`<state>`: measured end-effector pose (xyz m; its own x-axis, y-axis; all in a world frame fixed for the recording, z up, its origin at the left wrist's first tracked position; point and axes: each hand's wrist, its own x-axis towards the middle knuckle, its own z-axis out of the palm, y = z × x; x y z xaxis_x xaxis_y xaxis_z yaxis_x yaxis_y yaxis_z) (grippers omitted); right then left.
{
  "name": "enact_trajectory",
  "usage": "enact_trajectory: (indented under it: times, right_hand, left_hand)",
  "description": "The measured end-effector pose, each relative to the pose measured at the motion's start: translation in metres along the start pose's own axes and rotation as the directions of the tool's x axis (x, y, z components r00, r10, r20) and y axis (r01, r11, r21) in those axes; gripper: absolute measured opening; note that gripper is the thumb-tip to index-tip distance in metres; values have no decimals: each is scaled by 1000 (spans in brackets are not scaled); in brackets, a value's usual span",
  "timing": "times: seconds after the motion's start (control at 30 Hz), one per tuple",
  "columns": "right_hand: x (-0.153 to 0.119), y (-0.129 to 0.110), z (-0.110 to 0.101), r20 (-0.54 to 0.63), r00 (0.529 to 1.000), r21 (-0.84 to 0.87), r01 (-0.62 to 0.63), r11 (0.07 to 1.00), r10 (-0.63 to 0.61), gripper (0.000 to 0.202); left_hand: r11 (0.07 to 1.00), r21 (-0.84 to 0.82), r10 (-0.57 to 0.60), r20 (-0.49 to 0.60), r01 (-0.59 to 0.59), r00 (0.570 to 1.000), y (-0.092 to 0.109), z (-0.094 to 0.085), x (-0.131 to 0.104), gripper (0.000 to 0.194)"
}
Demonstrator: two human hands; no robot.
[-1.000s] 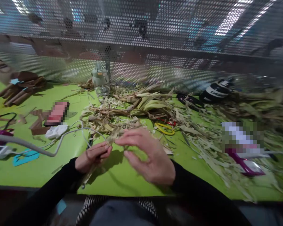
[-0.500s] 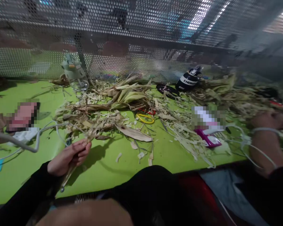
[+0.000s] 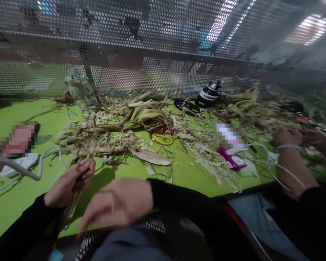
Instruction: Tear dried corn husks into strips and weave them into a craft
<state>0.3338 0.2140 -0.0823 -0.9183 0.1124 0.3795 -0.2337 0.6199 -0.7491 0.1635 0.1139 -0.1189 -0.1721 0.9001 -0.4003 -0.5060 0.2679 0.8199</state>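
My left hand (image 3: 72,179) is closed around a thin bundle of dried corn husk strips (image 3: 91,149) at the table's near left. The strips stick out above the fingers and trail below the fist, with a small round silvery bead (image 3: 66,227) near the lower end. My right hand (image 3: 118,203) hovers over the near table edge, right of the left hand and apart from it. Motion blurs it, but its fingers look spread and I see nothing in them. Ahead of both hands lies a loose heap of corn husks (image 3: 143,114) with shredded pieces around it.
A clear bottle with a green lid (image 3: 80,88) and a dark bottle (image 3: 208,95) stand before a perforated metal screen (image 3: 119,29). Yellow-handled scissors (image 3: 163,139), a pink device (image 3: 232,158), cables and a phone (image 3: 20,139) lie about. A co-worker's arm (image 3: 293,163) reaches in at right.
My right hand has risen from the bottom edge over the table's near edge, closer to my left hand. The left hand keeps its hold on the husk strips. The view has shifted slightly.
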Motion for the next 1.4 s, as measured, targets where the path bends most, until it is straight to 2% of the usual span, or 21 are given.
enact_trajectory:
  times: [0.07, 0.13, 0.17, 0.2, 0.27, 0.3, 0.33, 0.4, 0.5, 0.57, 0.67, 0.77, 0.87, 1.1, 1.27, 1.33, 1.4]
  right_hand:
    - [6, 27, -17, -26, 995, -114, -97, 989, 94, 26]
    - [12, 53, -31, -82, 980, -221, -194, 956, 180, 47]
    - [15, 65, -35, -121, 963, -320, -267, 909, 240, 62]
    - [18, 76, -38, -136, 941, -469, -337, 817, 310, 72]
    - [23, 90, -38, -120, 905, -665, -378, 644, 408, 67]
    - [26, 94, -38, -92, 893, -719, -367, 591, 442, 55]
    - [28, 96, -38, -59, 887, -737, -349, 579, 459, 42]
    - [30, 97, -44, -19, 883, -732, -331, 595, 469, 26]
    - [30, 94, -65, -33, 886, -707, -348, 615, 463, 22]
    - [28, 92, -87, -107, 881, -648, -414, 640, 462, 21]
    - [27, 90, -120, -239, 845, -504, -529, 682, 478, 25]
    - [28, 89, -146, -368, 810, -469, -585, 662, 456, 33]
    - [29, 90, -164, -440, 797, -496, -599, 629, 413, 33]
    - [28, 104, -187, -464, 767, -572, -642, 511, 444, 29]
    - [24, 110, -198, -509, 707, -565, -704, 429, 490, 33]
    - [22, 106, -197, -548, 717, -603, -696, 390, 431, 41]
    - [22, 100, -191, -553, 768, -687, -640, 344, 323, 49]
  left_hand:
    - [993, -86, 74, -98, -83, 992, 10, 3, 1, 20]
    - [970, -169, 147, -173, -177, 974, 21, 7, 1, 18]
    - [954, -200, 187, -193, -225, 963, 26, 9, 2, 18]
    - [940, -220, 217, -201, -259, 955, 29, 11, 2, 17]
    - [928, -238, 243, -194, -286, 950, 33, 13, 3, 15]
    - [929, -239, 242, -187, -283, 952, 34, 13, 4, 14]
    - [930, -238, 242, -182, -281, 953, 34, 12, 4, 14]
    - [931, -236, 237, -185, -277, 954, 32, 9, 5, 13]
    - [925, -257, 230, -205, -279, 951, 31, 1, 5, 13]
    - [918, -276, 236, -200, -286, 951, 32, -2, 5, 12]
    - [910, -282, 258, -186, -303, 948, 33, -4, 5, 12]
    - [908, -288, 262, -179, -305, 948, 34, -4, 6, 12]
    - [898, -299, 278, -182, -323, 943, 36, -4, 5, 11]
    - [890, -305, 271, -247, -340, 930, 42, -5, 0, 12]
    - [884, -290, 295, -263, -366, 919, 45, -6, -2, 12]
    - [880, -287, 304, -269, -378, 914, 45, -7, -2, 11]
    - [877, -288, 308, -275, -384, 911, 46, -8, -1, 11]
